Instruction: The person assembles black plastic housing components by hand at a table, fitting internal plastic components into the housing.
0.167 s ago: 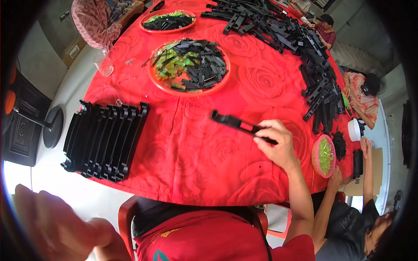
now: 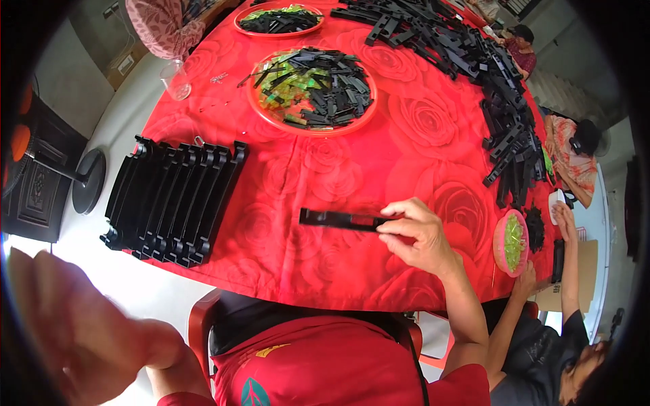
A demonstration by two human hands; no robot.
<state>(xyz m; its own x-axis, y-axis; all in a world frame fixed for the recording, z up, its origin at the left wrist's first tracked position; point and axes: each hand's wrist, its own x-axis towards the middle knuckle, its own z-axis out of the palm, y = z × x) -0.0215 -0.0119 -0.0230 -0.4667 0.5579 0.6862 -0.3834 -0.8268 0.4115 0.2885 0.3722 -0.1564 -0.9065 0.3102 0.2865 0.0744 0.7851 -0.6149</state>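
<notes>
Our right hand (image 2: 418,237) has its fingers (image 2: 391,229) pinched on one end of a long flat black plastic strip (image 2: 338,219), which sticks out leftward just above the red rose-patterned cloth of the counter (image 2: 284,264). Our left hand (image 2: 74,331) is way off the counter at lower left, blurry, so we can't tell how its fingers sit. A row of stacked black plastic strips (image 2: 172,199) lies to the left, and a red round tray of black and green pieces (image 2: 313,91) sits further back.

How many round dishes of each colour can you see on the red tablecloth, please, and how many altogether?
Red round plastic dishes: 2, the large one holding black strips and green pieces, and the far one at the table's top edge.
Pink round plastic dish: 1, holding green pieces, beyond the right hand, whose grip holds a long black plastic strip.
Total: 3.
</notes>
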